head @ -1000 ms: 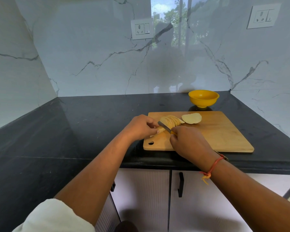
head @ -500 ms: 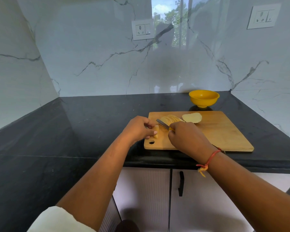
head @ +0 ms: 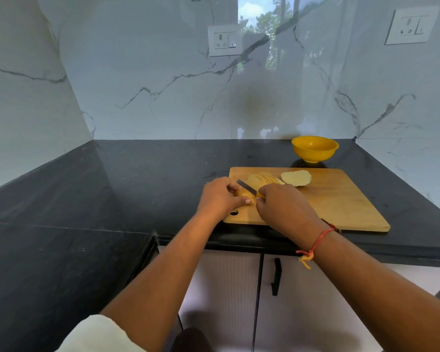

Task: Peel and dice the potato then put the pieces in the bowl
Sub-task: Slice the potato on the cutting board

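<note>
1. Potato end piece (head: 245,195) sits at the near-left part of the cutting board (head: 341,201), pinched under my left hand (head: 217,199), with fingers curled over it and the thumb along its near side.
2. My right hand (head: 283,210) is clamped round the knife (head: 247,186). Only a bit of yellow handle shows at my knuckles, and the blade points left and away from me.
3. The blade edge is down on the potato, just right of my left fingertips.
4. Cut slices (head: 263,178) lie fanned and overlapping, just behind the blade.
5. A potato half (head: 296,177) lies flat on the board, touching the right end of the slices.
6. The yellow bowl (head: 314,148) stands on the black worktop (head: 112,186), just behind the board's far edge. I can't see inside it.
7. There's a red thread (head: 315,243) on my right wrist.
8. A white sleeve (head: 97,336) is on my left arm.
</note>
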Available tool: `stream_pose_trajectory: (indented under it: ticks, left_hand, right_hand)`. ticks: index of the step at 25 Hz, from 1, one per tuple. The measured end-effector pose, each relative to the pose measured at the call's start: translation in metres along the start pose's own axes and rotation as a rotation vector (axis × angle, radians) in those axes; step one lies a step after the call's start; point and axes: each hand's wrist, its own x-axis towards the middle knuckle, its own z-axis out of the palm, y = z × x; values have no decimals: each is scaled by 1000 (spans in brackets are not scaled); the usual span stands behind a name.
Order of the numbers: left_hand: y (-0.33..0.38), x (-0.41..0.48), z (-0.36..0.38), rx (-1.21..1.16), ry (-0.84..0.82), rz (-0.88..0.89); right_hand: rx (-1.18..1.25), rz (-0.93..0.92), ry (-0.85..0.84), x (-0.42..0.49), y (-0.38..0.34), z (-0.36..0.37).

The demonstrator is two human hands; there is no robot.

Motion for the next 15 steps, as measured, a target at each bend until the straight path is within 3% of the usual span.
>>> stream_pose_trajectory:
  ticks: [5,15]
  left_hand:
    - [-1,0,3,-38,30,-6]
    - [-8,2,4,-121,16,5]
  right_hand:
    - [-43,-2,26,-4,-1,2]
    - [-118,38,-130,7,-12,1]
